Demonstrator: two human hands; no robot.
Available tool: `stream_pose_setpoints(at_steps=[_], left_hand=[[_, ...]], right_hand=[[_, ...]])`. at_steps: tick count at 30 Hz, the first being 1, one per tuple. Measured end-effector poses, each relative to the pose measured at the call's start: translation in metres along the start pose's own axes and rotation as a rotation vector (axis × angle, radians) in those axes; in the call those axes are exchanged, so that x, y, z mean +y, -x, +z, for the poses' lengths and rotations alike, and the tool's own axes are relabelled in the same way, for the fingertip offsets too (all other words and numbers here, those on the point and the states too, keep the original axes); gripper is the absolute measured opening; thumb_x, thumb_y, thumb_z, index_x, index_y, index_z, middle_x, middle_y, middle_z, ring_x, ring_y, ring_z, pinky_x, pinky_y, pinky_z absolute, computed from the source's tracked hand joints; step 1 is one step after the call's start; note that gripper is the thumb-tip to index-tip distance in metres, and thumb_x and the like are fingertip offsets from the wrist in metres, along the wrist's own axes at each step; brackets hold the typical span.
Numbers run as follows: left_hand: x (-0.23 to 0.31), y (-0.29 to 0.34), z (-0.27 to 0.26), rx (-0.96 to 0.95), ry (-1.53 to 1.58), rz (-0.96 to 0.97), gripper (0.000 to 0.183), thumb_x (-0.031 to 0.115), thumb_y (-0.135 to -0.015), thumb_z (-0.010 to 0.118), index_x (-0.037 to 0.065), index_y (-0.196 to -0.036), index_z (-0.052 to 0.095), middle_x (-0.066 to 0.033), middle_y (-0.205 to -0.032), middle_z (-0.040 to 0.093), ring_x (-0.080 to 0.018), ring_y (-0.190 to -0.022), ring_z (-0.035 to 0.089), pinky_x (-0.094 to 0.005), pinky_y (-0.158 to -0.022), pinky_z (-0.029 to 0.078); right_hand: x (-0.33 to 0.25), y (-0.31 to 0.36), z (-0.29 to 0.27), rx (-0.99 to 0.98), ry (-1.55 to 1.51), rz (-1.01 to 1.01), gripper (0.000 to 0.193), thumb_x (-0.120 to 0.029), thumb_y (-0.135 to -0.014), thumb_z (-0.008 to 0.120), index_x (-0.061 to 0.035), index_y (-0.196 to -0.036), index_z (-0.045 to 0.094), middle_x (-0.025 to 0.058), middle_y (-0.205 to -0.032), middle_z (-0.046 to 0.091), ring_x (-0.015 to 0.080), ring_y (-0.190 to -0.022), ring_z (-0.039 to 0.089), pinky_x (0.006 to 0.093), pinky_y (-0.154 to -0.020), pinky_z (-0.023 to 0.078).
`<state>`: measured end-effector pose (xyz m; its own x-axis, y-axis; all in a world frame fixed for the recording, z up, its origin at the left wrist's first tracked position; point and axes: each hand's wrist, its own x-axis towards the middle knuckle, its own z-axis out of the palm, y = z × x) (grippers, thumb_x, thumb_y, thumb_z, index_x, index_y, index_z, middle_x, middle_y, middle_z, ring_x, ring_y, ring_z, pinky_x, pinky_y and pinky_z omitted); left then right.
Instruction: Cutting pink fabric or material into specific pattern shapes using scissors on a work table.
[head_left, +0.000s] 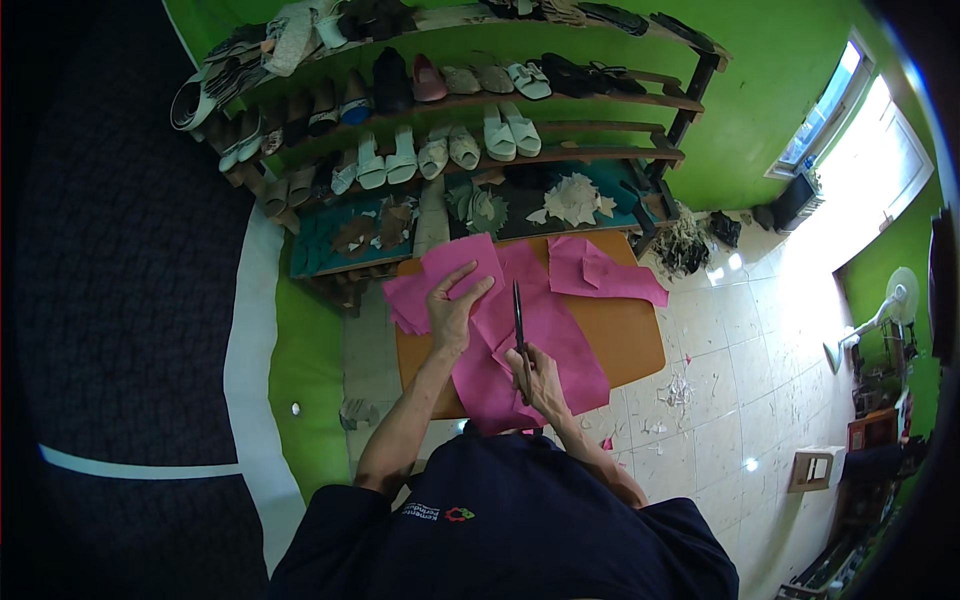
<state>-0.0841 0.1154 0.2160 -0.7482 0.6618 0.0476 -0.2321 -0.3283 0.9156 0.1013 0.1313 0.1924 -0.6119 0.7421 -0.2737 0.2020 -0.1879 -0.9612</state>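
Observation:
My left hand [455, 310] is closed on a rectangular pink sheet [462, 256], its thumb and fingers lying over the sheet's lower part. In my right hand [541, 383] is a pair of dark scissors [518, 318], blades pointing away from me. The scissors are over a large pink sheet [560, 345] that covers the middle of an orange-brown table [635, 345] and hangs toward my lap. More pink pieces [405, 303] lie to the left of my left hand. At the table's far right rests another pink piece [600, 272] with a smaller scrap on it.
Beyond the table stands a wooden rack [600, 150] with several rows of shoes and sandals [510, 130]. Cut scraps [575, 200] fill its bottom shelf. On the tiled floor [720, 350] to the right are a heap of scraps [683, 245] and loose trimmings [678, 390]. A white fan [900, 295] stands farther right.

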Motion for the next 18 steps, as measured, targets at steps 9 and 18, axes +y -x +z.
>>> stream_pose_setpoints(at_steps=[9,18], left_hand=[[0.029,0.013,0.021,-0.086,-0.019,0.04,0.065,-0.009,-0.083,0.072,0.0,-0.143,0.049,-0.013,-0.119,0.066,-0.0163,-0.099,0.068,-0.0295,-0.093,0.058],[0.031,0.021,0.021,-0.217,-0.059,0.098,0.068,-0.011,-0.084,0.07,0.0,-0.147,0.044,-0.0136,-0.128,0.061,-0.0165,-0.102,0.067,-0.0303,-0.093,0.057]], right_hand=[[-0.015,0.002,-0.005,-0.029,0.193,-0.072,0.057,-0.053,-0.087,0.07,0.0024,-0.086,0.058,0.004,-0.058,0.048,0.0141,-0.053,0.054,0.035,-0.05,0.045],[-0.021,0.004,-0.006,0.045,0.117,-0.116,0.054,-0.051,-0.085,0.074,0.0011,-0.081,0.057,0.0009,-0.059,0.046,0.0104,-0.052,0.047,0.0323,-0.047,0.041]])
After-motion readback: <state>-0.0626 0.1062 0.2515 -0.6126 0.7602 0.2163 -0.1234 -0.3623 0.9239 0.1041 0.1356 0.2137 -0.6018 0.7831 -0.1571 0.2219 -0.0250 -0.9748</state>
